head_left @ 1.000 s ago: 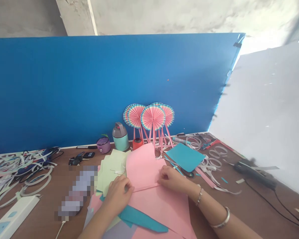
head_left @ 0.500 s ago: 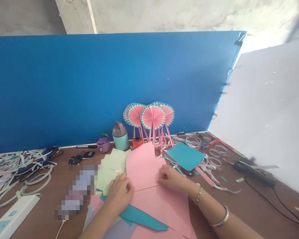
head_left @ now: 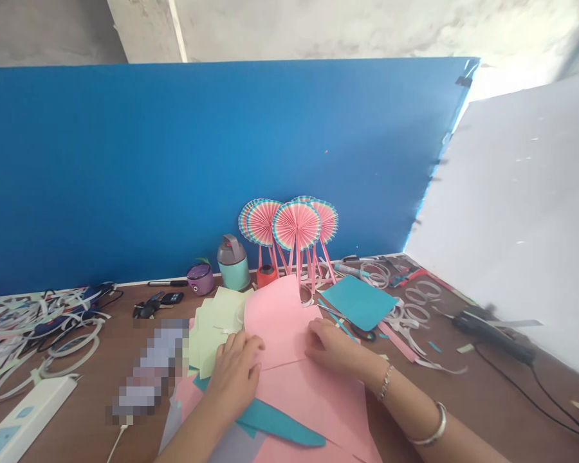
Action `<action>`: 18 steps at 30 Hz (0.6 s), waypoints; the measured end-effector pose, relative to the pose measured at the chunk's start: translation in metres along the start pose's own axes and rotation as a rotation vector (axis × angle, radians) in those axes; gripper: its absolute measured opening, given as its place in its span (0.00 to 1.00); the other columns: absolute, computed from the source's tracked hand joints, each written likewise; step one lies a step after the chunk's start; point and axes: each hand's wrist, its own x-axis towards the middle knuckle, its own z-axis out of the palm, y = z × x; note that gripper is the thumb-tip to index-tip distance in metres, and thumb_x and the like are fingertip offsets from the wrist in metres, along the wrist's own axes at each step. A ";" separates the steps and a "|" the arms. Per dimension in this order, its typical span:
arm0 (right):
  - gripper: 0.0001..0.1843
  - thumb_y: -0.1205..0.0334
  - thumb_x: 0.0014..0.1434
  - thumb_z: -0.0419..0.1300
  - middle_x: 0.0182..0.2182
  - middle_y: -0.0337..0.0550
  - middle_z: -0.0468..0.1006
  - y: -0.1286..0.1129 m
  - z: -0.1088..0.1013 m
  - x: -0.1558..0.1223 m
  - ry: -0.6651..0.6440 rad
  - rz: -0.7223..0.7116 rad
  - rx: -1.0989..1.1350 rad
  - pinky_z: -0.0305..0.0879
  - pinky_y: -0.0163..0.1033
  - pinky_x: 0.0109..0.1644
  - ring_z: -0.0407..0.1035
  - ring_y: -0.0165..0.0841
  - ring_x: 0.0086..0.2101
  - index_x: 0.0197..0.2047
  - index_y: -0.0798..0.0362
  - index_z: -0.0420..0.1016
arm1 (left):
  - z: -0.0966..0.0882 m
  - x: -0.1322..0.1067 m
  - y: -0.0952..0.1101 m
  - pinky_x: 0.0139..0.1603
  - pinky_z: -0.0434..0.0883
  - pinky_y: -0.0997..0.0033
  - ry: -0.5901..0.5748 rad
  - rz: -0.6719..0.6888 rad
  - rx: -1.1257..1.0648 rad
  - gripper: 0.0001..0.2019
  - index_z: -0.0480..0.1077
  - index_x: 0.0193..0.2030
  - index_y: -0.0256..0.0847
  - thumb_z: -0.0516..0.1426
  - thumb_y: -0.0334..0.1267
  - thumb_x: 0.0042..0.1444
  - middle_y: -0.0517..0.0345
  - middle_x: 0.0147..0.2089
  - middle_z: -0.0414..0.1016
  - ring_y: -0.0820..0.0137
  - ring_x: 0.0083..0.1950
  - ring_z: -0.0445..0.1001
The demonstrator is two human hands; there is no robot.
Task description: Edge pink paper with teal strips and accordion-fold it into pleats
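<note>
My left hand [head_left: 234, 370] lies on the near edge of a pink paper sheet [head_left: 277, 321], its fingers spread and slightly raised. My right hand [head_left: 330, 347] rests on the same pink paper, fingers curled down, the thumb hidden. A second pink sheet [head_left: 313, 408] lies toward me, with a teal paper strip [head_left: 275, 424] under my left wrist. Pale green paper sheets [head_left: 215, 334] stack beside my left hand. Past my right hand lie a teal paper square [head_left: 359, 302] and black-handled scissors [head_left: 364, 334].
Pink and teal paper fans [head_left: 296, 226] stand against a blue board [head_left: 174, 167], behind a teal flask [head_left: 233, 263]. White paper strips and rings [head_left: 43, 328] lie at left, near a power strip [head_left: 26, 421]. A black device [head_left: 492, 331] sits at right.
My left hand has shifted slightly, its fingers now lifted and spread on the pink paper. My right hand stays nearly still.
</note>
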 end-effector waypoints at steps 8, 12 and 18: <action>0.19 0.77 0.53 0.48 0.35 0.44 0.67 -0.019 0.001 -0.006 -0.056 -0.379 -0.228 0.52 0.37 0.39 0.60 0.34 0.36 0.42 0.51 0.71 | 0.009 0.000 -0.001 0.60 0.54 0.54 -0.035 0.289 0.057 0.29 0.67 0.54 0.64 0.49 0.23 0.53 0.59 0.62 0.57 0.60 0.62 0.53; 0.17 0.73 0.56 0.50 0.33 0.44 0.69 -0.021 0.003 -0.006 -0.082 -0.433 -0.318 0.49 0.38 0.37 0.59 0.34 0.34 0.42 0.48 0.75 | 0.010 0.000 -0.003 0.60 0.53 0.54 -0.052 0.296 0.073 0.25 0.70 0.51 0.62 0.49 0.25 0.55 0.59 0.63 0.58 0.59 0.63 0.53; 0.13 0.73 0.48 0.54 0.28 0.46 0.71 -0.030 -0.013 -0.013 -0.167 -0.349 -0.436 0.47 0.40 0.34 0.60 0.35 0.33 0.32 0.52 0.78 | -0.007 -0.005 0.000 0.59 0.54 0.54 -0.105 0.245 0.112 0.23 0.75 0.45 0.55 0.49 0.24 0.53 0.56 0.58 0.65 0.58 0.61 0.56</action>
